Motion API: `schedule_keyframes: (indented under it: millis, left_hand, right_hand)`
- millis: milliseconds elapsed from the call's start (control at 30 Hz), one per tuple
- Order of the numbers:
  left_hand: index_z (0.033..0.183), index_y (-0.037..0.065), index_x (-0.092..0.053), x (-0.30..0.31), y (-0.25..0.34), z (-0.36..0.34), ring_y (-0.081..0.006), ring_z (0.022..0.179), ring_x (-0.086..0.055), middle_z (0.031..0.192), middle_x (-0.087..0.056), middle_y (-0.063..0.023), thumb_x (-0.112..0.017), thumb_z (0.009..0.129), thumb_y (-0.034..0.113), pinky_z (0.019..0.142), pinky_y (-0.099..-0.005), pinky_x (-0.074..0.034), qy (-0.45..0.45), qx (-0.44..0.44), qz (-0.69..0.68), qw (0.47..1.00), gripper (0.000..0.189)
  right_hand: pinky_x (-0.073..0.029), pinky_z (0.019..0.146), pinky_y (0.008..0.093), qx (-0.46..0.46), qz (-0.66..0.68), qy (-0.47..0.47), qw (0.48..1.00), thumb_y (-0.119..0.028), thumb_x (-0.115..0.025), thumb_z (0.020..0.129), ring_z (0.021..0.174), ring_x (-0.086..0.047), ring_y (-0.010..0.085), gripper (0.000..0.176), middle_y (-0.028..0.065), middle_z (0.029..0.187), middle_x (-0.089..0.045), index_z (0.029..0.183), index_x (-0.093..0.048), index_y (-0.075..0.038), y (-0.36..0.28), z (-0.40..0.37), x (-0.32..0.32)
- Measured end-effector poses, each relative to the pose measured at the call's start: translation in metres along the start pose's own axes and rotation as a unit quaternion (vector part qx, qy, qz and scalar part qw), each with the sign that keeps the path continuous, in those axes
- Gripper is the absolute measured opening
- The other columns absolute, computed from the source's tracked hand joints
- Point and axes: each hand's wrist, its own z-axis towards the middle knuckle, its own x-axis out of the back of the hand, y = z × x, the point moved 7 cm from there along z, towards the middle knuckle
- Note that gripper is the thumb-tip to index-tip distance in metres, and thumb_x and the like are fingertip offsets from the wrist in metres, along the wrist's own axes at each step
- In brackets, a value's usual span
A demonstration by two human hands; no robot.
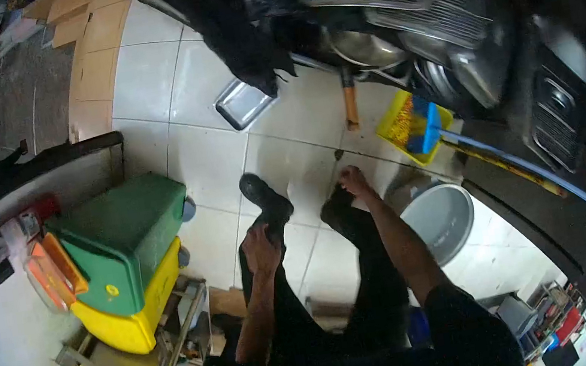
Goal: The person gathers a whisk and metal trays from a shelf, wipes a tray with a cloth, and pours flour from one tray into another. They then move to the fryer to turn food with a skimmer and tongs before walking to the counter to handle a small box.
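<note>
Bare left hand (pixel 262 246): palm down on the trouser-clad left leg, back of hand uppermost, fingers directed forward. Bare left forearm (pixel 257 321): extends rearward from this hand. Bare right hand (pixel 355 180): forward of the left hand, fingers loosely bent. Bare right forearm (pixel 401 239): angles rearward and outward from its hand to a short black sleeve (pixel 470 331)
</note>
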Motion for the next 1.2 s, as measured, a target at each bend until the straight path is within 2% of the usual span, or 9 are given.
schedule_keyframes:
  millis: [167, 300, 467, 567, 600, 833, 867, 1133, 1200]
  left_hand:
    - [0.089, 0.003, -0.046, 0.034, -0.083, 0.023, -0.0304, 0.087, -0.045, 0.09, -0.047, -0.0135, -0.055, 0.068, 0.011, 0.074, -0.0384, -0.037, 0.131, 0.108, -0.088, 0.982, 0.025]
    - [0.087, 0.0, -0.045, 0.025, -0.132, 0.011, -0.0257, 0.082, -0.042, 0.088, -0.044, -0.0142, -0.054, 0.072, 0.013, 0.065, -0.0336, -0.037, 0.224, 0.13, -0.177, 0.95, 0.022]
    - [0.087, 0.0, -0.045, 0.029, -0.122, 0.019, -0.0217, 0.078, -0.041, 0.085, -0.042, -0.0113, -0.053, 0.073, 0.015, 0.061, -0.0309, -0.035, 0.201, 0.158, -0.094, 0.962, 0.021]
    - [0.085, 0.001, -0.045, 0.01, -0.132, 0.008, -0.0209, 0.081, -0.042, 0.086, -0.043, -0.0095, -0.052, 0.073, 0.012, 0.063, -0.0268, -0.036, 0.179, 0.095, -0.147, 0.968, 0.017]
    - [0.084, 0.002, -0.045, 0.014, -0.119, 0.011, -0.0204, 0.083, -0.043, 0.087, -0.043, -0.0085, -0.051, 0.073, 0.01, 0.064, -0.0243, -0.037, 0.151, 0.075, -0.151, 0.974, 0.015]
    - [0.081, 0.002, -0.049, -0.019, -0.024, 0.006, -0.0202, 0.08, -0.047, 0.089, -0.045, -0.0096, -0.053, 0.071, 0.008, 0.064, -0.0239, -0.04, 0.04, -0.067, -0.155, 0.985, 0.012]
    - [0.08, 0.002, -0.049, -0.036, -0.034, 0.003, -0.0203, 0.08, -0.047, 0.089, -0.046, -0.0096, -0.053, 0.07, 0.006, 0.063, -0.0247, -0.04, 0.006, 0.018, -0.275, 0.961, 0.012]
    - [0.087, 0.001, -0.047, -0.05, 0.07, 0.013, -0.0188, 0.074, -0.05, 0.09, -0.043, -0.0108, -0.052, 0.07, 0.008, 0.062, -0.0267, -0.042, -0.114, -0.053, -0.259, 0.958, 0.019]
    - [0.087, 0.002, -0.048, -0.042, 0.089, 0.017, -0.0175, 0.077, -0.051, 0.087, -0.048, -0.0106, -0.053, 0.07, 0.008, 0.063, -0.0272, -0.044, -0.164, -0.044, -0.278, 0.945, 0.019]
  right_hand:
    - [-0.039, 0.078, 0.0374, 0.038, -0.365, 0.008, 0.93, -0.012, -0.058, 0.064, 0.095, -0.045, 0.029, 0.036, 0.0157, 0.104, -0.046, 0.099, -0.048, -0.004, -0.111, 0.148, -0.041]
    - [-0.025, 0.09, 0.0463, 0.373, -0.484, 0.268, 0.745, -0.011, -0.047, 0.07, 0.099, -0.04, 0.0285, 0.03, 0.0129, 0.103, -0.045, 0.1, -0.047, -0.005, -0.165, 0.251, -0.107]
    - [-0.026, 0.089, 0.0431, 0.313, -0.541, 0.144, 0.767, -0.013, -0.044, 0.073, 0.099, -0.041, 0.0242, 0.025, 0.0114, 0.102, -0.046, 0.097, -0.049, -0.007, -0.129, 0.296, -0.15]
    - [-0.034, 0.079, 0.04, 0.208, -0.45, 0.074, 0.865, -0.017, -0.043, 0.075, 0.088, -0.048, 0.0234, 0.02, 0.0094, 0.096, -0.05, 0.09, -0.053, -0.008, -0.063, 0.251, -0.166]
    - [-0.035, 0.077, 0.0407, 0.333, -0.37, 0.171, 0.85, -0.016, -0.043, 0.076, 0.086, -0.048, 0.0232, 0.02, 0.0092, 0.095, -0.05, 0.092, -0.052, -0.008, -0.04, 0.225, -0.18]
    - [-0.041, 0.073, 0.041, 0.007, -0.183, 0.016, 0.983, -0.027, -0.042, 0.079, 0.092, -0.049, 0.0282, 0.029, 0.014, 0.098, -0.051, 0.101, -0.046, -0.008, -0.116, -0.021, -0.063]
    - [-0.043, 0.068, 0.0421, -0.013, -0.144, -0.016, 0.989, -0.027, -0.044, 0.077, 0.084, -0.052, 0.0311, 0.027, 0.0169, 0.091, -0.053, 0.094, -0.05, -0.006, -0.146, -0.062, -0.03]
    - [-0.04, 0.069, 0.0386, 0.052, -0.012, 0.032, 0.998, -0.028, -0.049, 0.078, 0.082, -0.05, 0.0329, 0.032, 0.0196, 0.088, -0.051, 0.094, -0.048, 0.0, -0.232, -0.274, 0.171]
    - [-0.039, 0.057, 0.0296, 0.144, 0.077, 0.127, 0.978, -0.025, -0.05, 0.079, 0.064, -0.047, 0.0156, 0.024, 0.0088, 0.07, -0.049, 0.085, -0.049, -0.001, -0.258, -0.321, 0.211]
